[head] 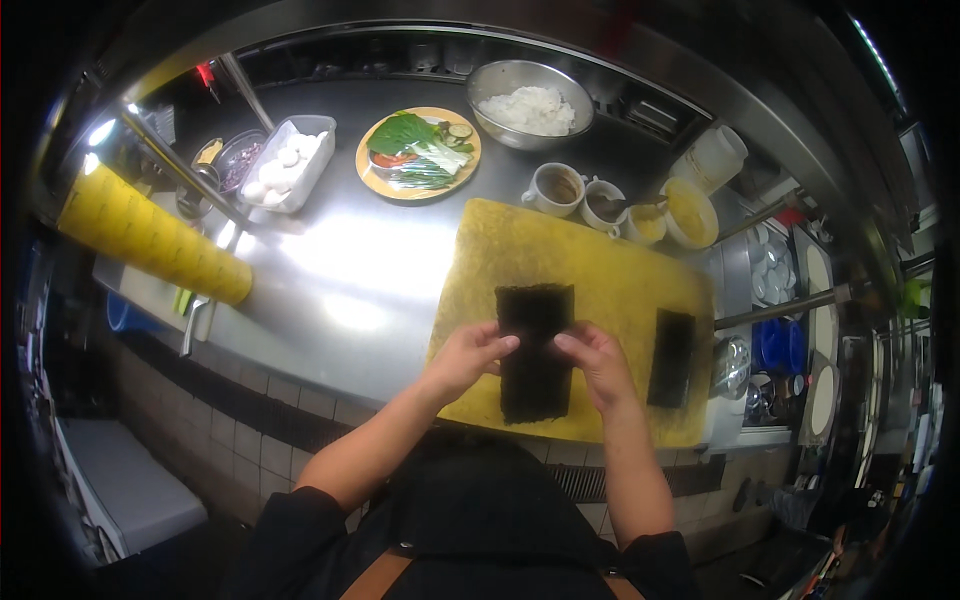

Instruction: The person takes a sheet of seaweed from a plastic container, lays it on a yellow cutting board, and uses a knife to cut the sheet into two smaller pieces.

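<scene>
A dark sheet of nori (534,375) is held by its two long sides above a yellow cutting board (592,262). My left hand (472,351) pinches the left edge, thumb on top. On the opposite edge, my right hand (598,358) grips it the same way. Both sets of fingers are partly hidden behind the sheet. A second, narrower-looking piece of nori (671,360) lies flat on the board's right part, apart from my right hand.
Beyond the board stand a steel bowl of cooked rice (529,109), a wrapped plate of vegetables (418,154) and several cups (555,189). A plastic container of eggs (289,165) sits left, near a yellow cylinder (154,232). A metal post (780,307) crosses at right.
</scene>
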### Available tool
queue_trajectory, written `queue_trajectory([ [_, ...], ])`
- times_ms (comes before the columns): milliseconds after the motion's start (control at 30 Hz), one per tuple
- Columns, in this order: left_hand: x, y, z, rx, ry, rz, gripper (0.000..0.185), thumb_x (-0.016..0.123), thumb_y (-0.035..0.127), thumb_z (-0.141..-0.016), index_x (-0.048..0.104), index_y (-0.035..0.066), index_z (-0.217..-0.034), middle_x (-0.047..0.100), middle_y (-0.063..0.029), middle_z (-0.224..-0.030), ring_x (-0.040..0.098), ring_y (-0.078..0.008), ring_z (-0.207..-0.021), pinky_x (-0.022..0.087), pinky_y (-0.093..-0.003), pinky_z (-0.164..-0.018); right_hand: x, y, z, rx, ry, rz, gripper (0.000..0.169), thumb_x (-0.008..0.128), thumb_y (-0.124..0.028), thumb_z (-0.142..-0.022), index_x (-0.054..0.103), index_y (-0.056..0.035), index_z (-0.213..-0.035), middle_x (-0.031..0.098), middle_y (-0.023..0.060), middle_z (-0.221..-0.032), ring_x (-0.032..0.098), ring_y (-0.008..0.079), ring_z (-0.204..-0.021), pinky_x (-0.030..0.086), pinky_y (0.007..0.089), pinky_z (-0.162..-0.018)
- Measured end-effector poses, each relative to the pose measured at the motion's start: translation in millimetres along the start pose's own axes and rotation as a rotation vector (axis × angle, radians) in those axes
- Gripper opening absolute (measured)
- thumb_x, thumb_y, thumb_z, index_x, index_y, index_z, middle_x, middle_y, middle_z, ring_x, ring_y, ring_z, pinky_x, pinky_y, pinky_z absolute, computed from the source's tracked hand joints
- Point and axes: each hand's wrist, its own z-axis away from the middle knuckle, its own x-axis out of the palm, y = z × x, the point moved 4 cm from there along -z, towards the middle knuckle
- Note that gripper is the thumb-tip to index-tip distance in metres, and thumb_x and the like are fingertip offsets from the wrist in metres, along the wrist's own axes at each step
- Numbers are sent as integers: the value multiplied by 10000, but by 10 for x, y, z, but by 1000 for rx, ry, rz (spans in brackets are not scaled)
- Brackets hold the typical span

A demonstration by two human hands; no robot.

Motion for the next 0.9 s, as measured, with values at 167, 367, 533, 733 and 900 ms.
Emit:
queue_trajectory([
  [167, 5, -48, -39, 47, 23, -35, 344, 614, 245, -1049, 661, 46, -1326, 721, -18, -1126, 655, -114, -1003, 534, -300, -849, -126, 58, -5, -28, 47, 7, 197, 777, -161, -930, 710, -41, -1071, 728, 9, -947, 649, 89, -848, 490, 252, -813],
  [367, 5, -88, -61, 95, 20, -52, 297, 621, 206, -1045, 682, 28, -1276, 721, -2, -1031, 623, -88, -880, 514, -272, -782, -117, 32, 12, -66, 105, 75, 138, 761, -179, -950, 726, -51, -989, 734, 18, -923, 653, 108, -854, 497, 275, -838],
  [533, 92, 45, 18, 121, 23, -82, 229, 629, 196, -1048, 691, 31, -1194, 706, 21, -975, 610, -60, -828, 501, -251, -738, -119, -1, -88, -131, 164, 78, 139, 734, -195, -977, 729, -56, -989, 727, 3, -929, 645, 93, -855, 491, 264, -842],
  [733, 120, 106, 52, 111, 41, -136, 201, 640, 200, -1045, 701, 35, -1142, 694, 35, -945, 590, -49, -802, 478, -237, -715, 32, -96, -108, -196, 260, -116, 152, 743, -198, -982, 737, -58, -923, 643, -74, -809, 533, 30, -758, 403, 208, -727],
  [900, 96, 19, 9, 106, 45, -193, 209, 644, 209, -1043, 704, 29, -1132, 691, 36, -941, 574, -47, -793, 468, -238, -706, -35, -96, -158, -205, 269, -42, 170, 713, -214, -1005, 751, -52, -977, 680, -56, -857, 586, 37, -801, 452, 214, -766],
])
